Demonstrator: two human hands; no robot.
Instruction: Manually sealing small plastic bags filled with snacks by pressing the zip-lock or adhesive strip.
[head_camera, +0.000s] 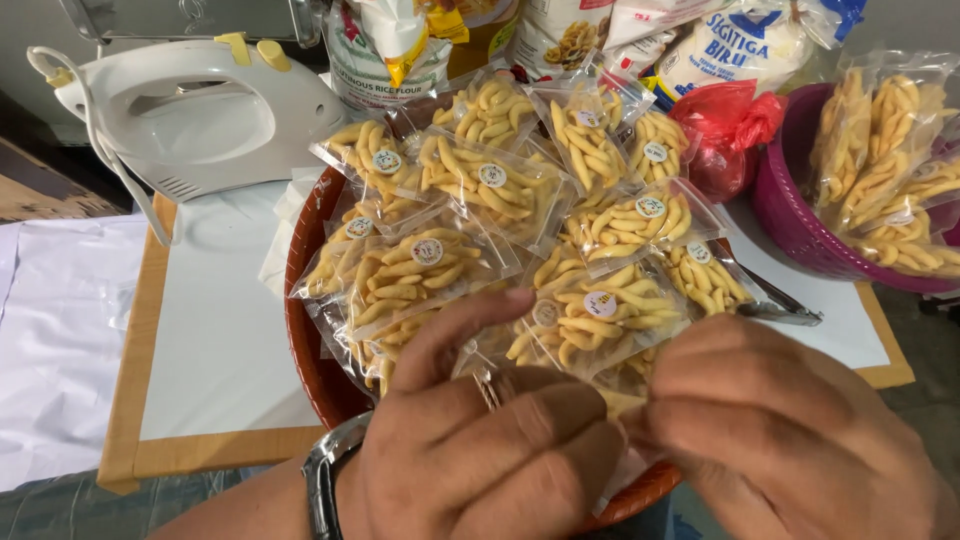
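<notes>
From the head view I see my left hand (480, 450) low in the frame, a watch (330, 470) on its wrist and a ring (492, 388) on one finger, the index finger stretched toward the packets. My right hand (790, 440) sits just beside it, and both meet at a clear plastic packet (622, 400) at the near edge of the basket; each grip looks pressed together on the packet's plastic, though the fingers hide most of it and I cannot tell exactly how the pinch lies. The packet is over the near rim of a reddish-brown round basket (305, 340), which is heaped with small clear packets of yellow finger-shaped snacks (480, 190), each bearing a round white sticker. The basket stands on a white tabletop (215, 340) with a tan border. At the far left rests a white hand mixer (195, 105) with yellow buttons. To the right a purple bowl (790, 215) holds more snack packets (890, 160), and a red plastic bag (730, 125) lies between it and the basket. Metal tongs (780, 305) lie just right of the basket. Bags of flour (400, 50) stand behind.
</notes>
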